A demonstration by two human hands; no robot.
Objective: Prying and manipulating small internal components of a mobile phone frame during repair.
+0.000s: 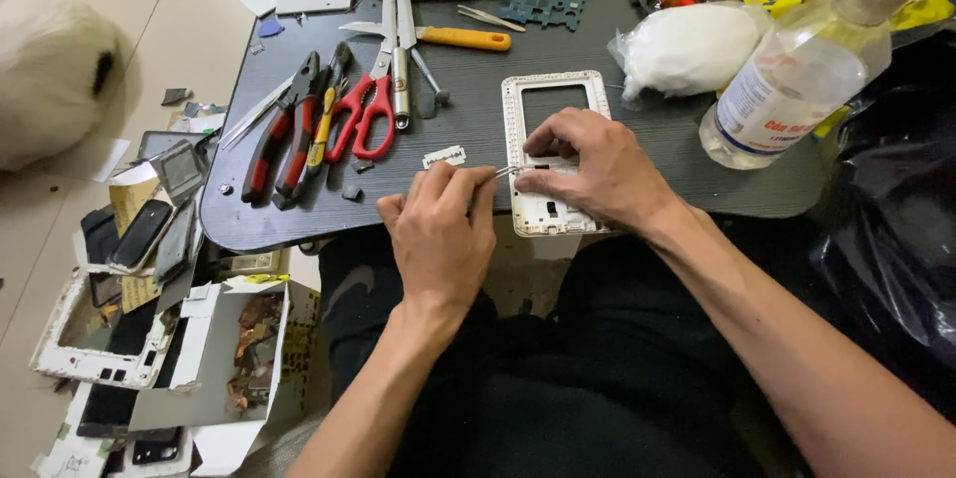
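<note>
Here, a white phone frame (553,144) is shown lying flat at the near edge of a dark tray table (478,119). The frame is pressed down by the right hand (597,169), fingers curled over its lower half. Thin metal tweezers (508,170) are pinched in the closed left hand (443,229), their tip touching the frame. A razor blade (444,156) lies just beside, red-handled scissors (366,105) farther left.

Bare tabletop (468,105) lies open between the red scissors (370,110) and the white phone frame (551,129), with only a razor blade (444,155) in it. Right of the frame, a cotton bag (687,50) and clear bottle (797,75) block passage.
</note>
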